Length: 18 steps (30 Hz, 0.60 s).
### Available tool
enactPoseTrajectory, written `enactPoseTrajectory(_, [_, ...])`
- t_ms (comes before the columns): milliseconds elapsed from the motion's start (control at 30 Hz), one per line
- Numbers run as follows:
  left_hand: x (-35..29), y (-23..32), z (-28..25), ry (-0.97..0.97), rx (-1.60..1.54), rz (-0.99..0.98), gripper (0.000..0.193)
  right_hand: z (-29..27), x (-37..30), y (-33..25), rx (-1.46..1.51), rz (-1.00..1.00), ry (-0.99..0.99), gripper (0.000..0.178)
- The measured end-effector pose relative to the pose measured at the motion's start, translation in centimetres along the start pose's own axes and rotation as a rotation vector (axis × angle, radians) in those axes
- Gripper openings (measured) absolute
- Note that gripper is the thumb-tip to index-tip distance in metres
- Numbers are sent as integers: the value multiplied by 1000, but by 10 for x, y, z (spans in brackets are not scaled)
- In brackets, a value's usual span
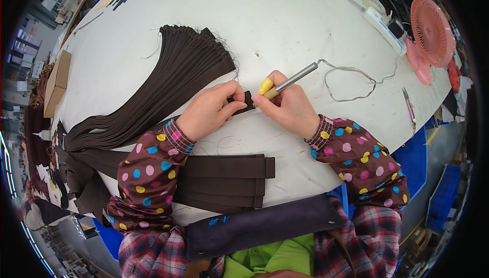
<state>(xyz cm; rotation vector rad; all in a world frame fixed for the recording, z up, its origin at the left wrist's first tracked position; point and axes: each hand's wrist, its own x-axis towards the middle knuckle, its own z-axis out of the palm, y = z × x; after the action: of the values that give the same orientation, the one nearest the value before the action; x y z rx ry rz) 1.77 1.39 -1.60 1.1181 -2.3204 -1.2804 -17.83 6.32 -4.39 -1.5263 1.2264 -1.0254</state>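
Observation:
In front of me, my left hand (213, 106) pinches the end of a dark brown fabric strap (248, 101) between thumb and fingers. My right hand (289, 106) is closed around a corded pen-shaped tool (300, 76) with a silver barrel. Its tip is hidden by the fingers beside the strap's end. A yellow finger cover (265, 86) sits on a right-hand finger. Beyond my left hand lies a fanned bundle of brown straps (168, 79) with loose threads at its far ends. Nearer me, a stack of flat brown straps (224, 168) lies under my left forearm.
The tool's grey cord (351, 100) loops across the white table (305, 28) to the right. At the far right are a white power strip (384, 28), a pink fan (432, 31) and thread snips (409, 106). A cardboard box (57, 83) stands at the left edge.

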Motion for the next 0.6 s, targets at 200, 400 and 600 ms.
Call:
enactPoseTrajectory(200, [1,2,1,-9,6,-23,12,-1,0,0,-6,2,-4,21])
enactPoseTrajectory(400, [1,0,1,-5,9,-19,13,0,0,-1,-35,-12,5,21])
enactPoseTrajectory(600, [1,1,0,-16,2,-34,13,0,0,1,-47,-23,10,22])
